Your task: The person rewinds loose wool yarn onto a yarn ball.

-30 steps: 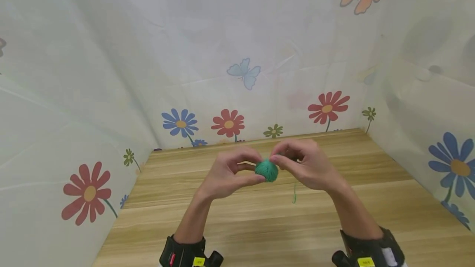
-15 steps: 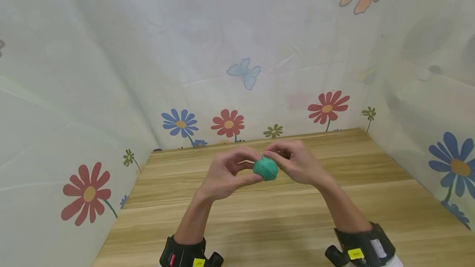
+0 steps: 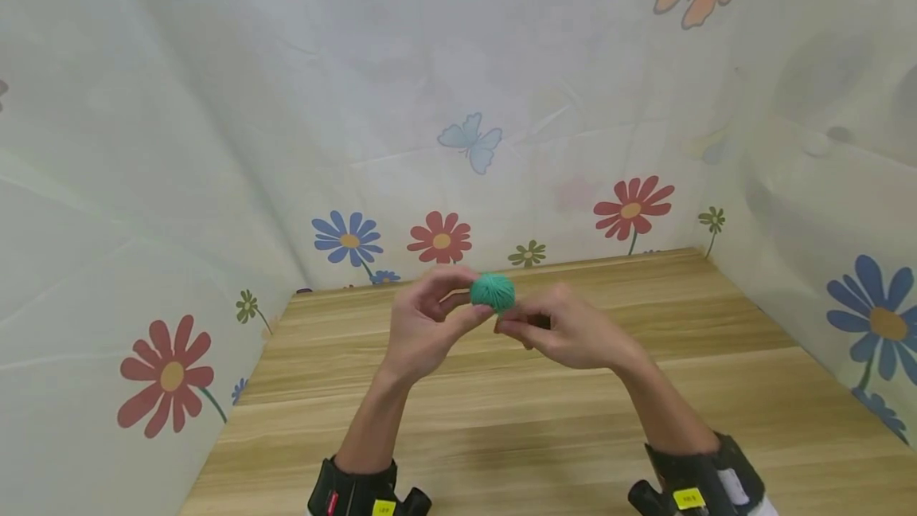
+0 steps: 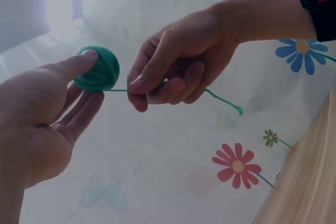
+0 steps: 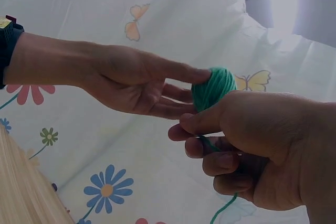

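My left hand [image 3: 430,325] holds a small ball of green yarn [image 3: 493,293] between thumb and fingers, up above the table. Close at its lower right, my right hand [image 3: 566,329] pinches the yarn strand between thumb and forefinger. In the left wrist view a short taut length of strand [image 4: 116,91] runs from the ball [image 4: 107,69] to the right fingertips. The loose yarn tail [image 4: 228,103] comes out past the right hand's curled fingers and hangs free. The right wrist view shows the same tail [image 5: 223,208] below the right palm.
A wooden table [image 3: 473,436] spreads beneath both hands. White sheeting [image 3: 358,102] printed with flowers and butterflies encloses it at the back and both sides. Each wrist wears a black strap [image 3: 358,488] with a small camera.
The left hand has tilted the ball up and slightly left. My right hand has moved from the ball's upper right, round to its lower right, still pinching yarn.
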The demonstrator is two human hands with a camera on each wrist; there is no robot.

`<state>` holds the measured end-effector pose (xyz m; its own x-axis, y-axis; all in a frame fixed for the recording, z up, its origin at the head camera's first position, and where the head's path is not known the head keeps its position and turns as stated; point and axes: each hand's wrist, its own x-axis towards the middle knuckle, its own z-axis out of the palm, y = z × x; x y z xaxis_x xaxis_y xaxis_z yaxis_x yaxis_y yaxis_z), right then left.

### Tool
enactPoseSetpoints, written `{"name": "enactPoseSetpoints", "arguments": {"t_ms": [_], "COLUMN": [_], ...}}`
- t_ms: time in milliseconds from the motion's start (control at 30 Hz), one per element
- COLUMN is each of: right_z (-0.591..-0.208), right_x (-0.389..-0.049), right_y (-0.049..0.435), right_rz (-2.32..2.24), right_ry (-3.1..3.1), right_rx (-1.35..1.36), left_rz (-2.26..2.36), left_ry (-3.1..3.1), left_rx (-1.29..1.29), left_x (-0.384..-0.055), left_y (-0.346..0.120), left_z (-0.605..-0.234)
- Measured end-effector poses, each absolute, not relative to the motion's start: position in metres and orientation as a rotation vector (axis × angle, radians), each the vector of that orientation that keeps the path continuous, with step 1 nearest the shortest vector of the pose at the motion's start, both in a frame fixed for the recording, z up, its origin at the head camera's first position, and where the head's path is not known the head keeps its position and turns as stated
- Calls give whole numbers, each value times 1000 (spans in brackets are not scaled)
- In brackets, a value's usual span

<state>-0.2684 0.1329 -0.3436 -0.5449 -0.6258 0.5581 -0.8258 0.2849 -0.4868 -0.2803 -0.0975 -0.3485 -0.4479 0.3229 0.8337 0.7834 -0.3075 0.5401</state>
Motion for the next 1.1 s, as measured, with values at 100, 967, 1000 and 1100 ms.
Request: {"name": "enactPoseSetpoints", "arguments": {"t_ms": [100, 967, 1000, 1100], "right_z": [-339, -329, -329, -332], "right_x": [-262, -250, -252, -257], "right_y": [133, 146, 145, 144], "right_rz": [1139, 1360, 1368, 1406], "right_ry": [-2286, -2032, -2045, -2080], "right_rx": [1377, 1208, 1204, 1201], "left_rz": [-1765, -1760, -1765, -1775], "left_ry": [-1624, -1840, -1838, -1832], "left_rx": [-1336, -1650, -1656, -1660], "left_x": [-274, -264, -264, -265], "left_y": [-96, -95, -96, -96], "left_z": [-344, -339, -339, -341]}}
